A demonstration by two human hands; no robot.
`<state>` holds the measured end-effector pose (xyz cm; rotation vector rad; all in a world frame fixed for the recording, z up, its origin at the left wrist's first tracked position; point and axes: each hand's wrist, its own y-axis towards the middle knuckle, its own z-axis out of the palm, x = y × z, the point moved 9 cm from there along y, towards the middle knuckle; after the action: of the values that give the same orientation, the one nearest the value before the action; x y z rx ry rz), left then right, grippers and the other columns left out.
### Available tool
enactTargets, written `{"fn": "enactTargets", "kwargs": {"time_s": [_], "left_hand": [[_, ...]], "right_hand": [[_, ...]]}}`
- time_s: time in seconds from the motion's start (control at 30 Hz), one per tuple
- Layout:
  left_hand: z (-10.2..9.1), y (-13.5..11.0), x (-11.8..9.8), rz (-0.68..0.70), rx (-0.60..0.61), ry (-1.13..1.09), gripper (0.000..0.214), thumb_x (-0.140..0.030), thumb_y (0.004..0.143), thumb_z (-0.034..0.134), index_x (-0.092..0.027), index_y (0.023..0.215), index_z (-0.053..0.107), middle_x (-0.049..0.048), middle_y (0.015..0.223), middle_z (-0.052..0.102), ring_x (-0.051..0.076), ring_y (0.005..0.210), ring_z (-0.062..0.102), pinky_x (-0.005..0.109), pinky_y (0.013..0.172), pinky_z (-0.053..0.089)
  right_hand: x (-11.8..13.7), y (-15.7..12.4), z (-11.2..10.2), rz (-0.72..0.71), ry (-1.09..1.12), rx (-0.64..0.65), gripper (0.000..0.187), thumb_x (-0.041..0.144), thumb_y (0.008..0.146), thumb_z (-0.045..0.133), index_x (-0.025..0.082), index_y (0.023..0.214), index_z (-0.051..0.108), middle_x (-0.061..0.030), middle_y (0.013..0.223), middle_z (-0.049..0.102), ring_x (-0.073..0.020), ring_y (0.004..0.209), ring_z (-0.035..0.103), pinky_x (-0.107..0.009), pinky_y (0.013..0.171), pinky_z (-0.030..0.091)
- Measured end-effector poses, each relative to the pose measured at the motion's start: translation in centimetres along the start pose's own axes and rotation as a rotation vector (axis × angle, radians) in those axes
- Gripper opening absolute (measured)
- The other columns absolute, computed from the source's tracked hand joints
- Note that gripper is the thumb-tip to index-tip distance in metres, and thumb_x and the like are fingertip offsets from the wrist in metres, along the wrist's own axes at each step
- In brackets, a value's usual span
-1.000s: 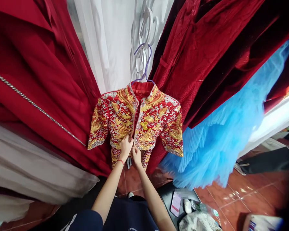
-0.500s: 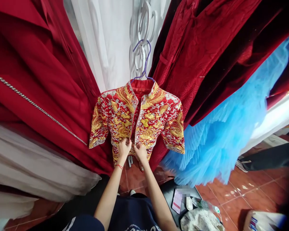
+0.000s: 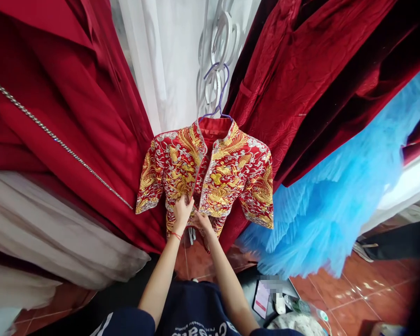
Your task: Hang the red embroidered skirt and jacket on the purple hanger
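Item: red-and-gold embroidered jacket [image 3: 224, 186], at centre of view, on a purple hanger [image 3: 218, 110]. Collar [image 3: 215, 125] points to 12 o'clock, bottom to 6; long axis, taken collar to bottom, hangs near upright. Sleeves [image 3: 149, 182]: towards 4 and 8. Left hand [image 3: 183, 212]: at 7, pinching one front edge. Right hand [image 3: 201, 221]: at 6, fingers by the facing edge; whether gripping, cannot tell. Step, as judged: handling the parted front low down. Next move seems to call for sure fingertip hold on both edges.
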<state>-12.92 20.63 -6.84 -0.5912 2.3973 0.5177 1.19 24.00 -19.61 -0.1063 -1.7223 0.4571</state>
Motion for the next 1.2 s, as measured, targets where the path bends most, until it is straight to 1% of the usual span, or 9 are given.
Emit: {"fn": "enactTargets", "kwargs": {"time_s": [0.13, 0.3, 0.4, 0.57, 0.73, 0.87, 1.0, 1.13, 1.2], "left_hand": [[2.3, -0.5, 0.8, -0.047, 0.101, 0.018, 0.030, -0.041, 0.091, 0.053, -0.017, 0.099, 0.068, 0.0108, 0.089, 0.075, 0.022, 0.085, 0.070, 0.026, 0.070, 0.043], [5.0, -1.2, 1.6, -0.072, 0.189, 0.049, 0.032, -0.041, 0.091, 0.053, -0.016, 0.093, 0.071, 0.0140, 0.090, 0.075, 0.023, 0.086, 0.070, 0.027, 0.070, 0.043], [6.1, -1.4, 1.8, -0.068, 0.216, 0.056, 0.034, -0.040, 0.092, 0.050, -0.015, 0.089, 0.073, 0.0149, 0.089, 0.075, 0.024, 0.084, 0.071, 0.027, 0.068, 0.042], [6.7, -1.4, 1.8, -0.042, 0.249, 0.063, 0.035, -0.039, 0.092, 0.049, -0.015, 0.088, 0.074, 0.0143, 0.087, 0.075, 0.023, 0.080, 0.070, 0.026, 0.066, 0.041], [7.1, -1.9, 2.2, -0.041, 0.243, 0.065, 0.036, -0.038, 0.092, 0.049, -0.011, 0.098, 0.072, 0.0172, 0.096, 0.074, 0.024, 0.087, 0.070, 0.027, 0.069, 0.042], [6.5, -1.4, 2.3, -0.055, 0.243, 0.056, 0.035, -0.034, 0.094, 0.045, -0.011, 0.091, 0.072, 0.0169, 0.093, 0.074, 0.023, 0.087, 0.069, 0.027, 0.070, 0.042], [4.2, 0.6, 2.4, -0.049, 0.228, 0.042, 0.041, -0.038, 0.097, 0.037, -0.013, 0.094, 0.069, 0.0136, 0.094, 0.073, 0.020, 0.086, 0.068, 0.026, 0.073, 0.043], [2.4, 1.2, 3.5, -0.046, 0.264, 0.049, 0.030, -0.042, 0.087, 0.056, -0.015, 0.084, 0.068, 0.0123, 0.088, 0.072, 0.023, 0.086, 0.068, 0.029, 0.075, 0.046], [1.1, 0.6, 3.6, -0.052, 0.213, 0.044, 0.033, -0.042, 0.081, 0.065, -0.013, 0.095, 0.066, 0.0149, 0.097, 0.070, 0.026, 0.095, 0.067, 0.032, 0.080, 0.048]], "right_hand": [[-2.2, 1.2, 0.8, -0.053, 0.259, -0.039, 0.040, 0.061, 0.073, 0.060, 0.022, 0.073, 0.052, -0.0006, 0.062, 0.064, -0.0154, 0.057, 0.062, -0.026, 0.054, 0.049], [-2.7, 2.5, 0.3, -0.139, 0.383, -0.087, 0.042, 0.060, 0.065, 0.066, 0.022, 0.069, 0.050, 0.0052, 0.052, 0.053, -0.0119, 0.049, 0.052, -0.024, 0.049, 0.043], [-2.6, 2.6, -0.1, -0.190, 0.382, -0.132, 0.042, 0.060, 0.065, 0.066, 0.022, 0.069, 0.050, 0.0058, 0.054, 0.053, -0.0109, 0.048, 0.049, -0.024, 0.050, 0.043], [-1.8, 1.5, -0.9, -0.284, 0.302, -0.220, 0.034, 0.054, 0.071, 0.063, 0.021, 0.074, 0.055, 0.0022, 0.062, 0.059, -0.0142, 0.058, 0.053, -0.025, 0.056, 0.044], [-1.7, -0.1, -1.3, -0.345, 0.189, -0.257, 0.027, 0.048, 0.074, 0.063, 0.022, 0.071, 0.056, -0.0003, 0.069, 0.062, -0.0157, 0.065, 0.053, -0.026, 0.064, 0.045], [-2.6, 0.2, -1.9, -0.301, 0.142, -0.238, 0.036, 0.053, 0.073, 0.060, 0.023, 0.063, 0.046, 0.0031, 0.055, 0.054, -0.0136, 0.054, 0.050, -0.025, 0.056, 0.044], [-3.6, 0.6, -4.2, -0.220, 0.092, -0.253, 0.040, 0.060, 0.073, 0.055, 0.024, 0.063, 0.041, 0.0040, 0.050, 0.051, -0.0132, 0.047, 0.048, -0.026, 0.050, 0.043], [-2.6, -0.4, -6.8, -0.182, -0.017, -0.319, 0.040, 0.060, 0.068, 0.062, 0.023, 0.065, 0.046, -0.0008, 0.058, 0.057, -0.0190, 0.057, 0.056, -0.031, 0.058, 0.047], [-0.3, -1.6, -8.0, -0.202, -0.070, -0.392, 0.039, 0.057, 0.066, 0.067, 0.022, 0.072, 0.051, -0.0060, 0.073, 0.063, -0.0248, 0.076, 0.061, -0.036, 0.071, 0.048]]}}
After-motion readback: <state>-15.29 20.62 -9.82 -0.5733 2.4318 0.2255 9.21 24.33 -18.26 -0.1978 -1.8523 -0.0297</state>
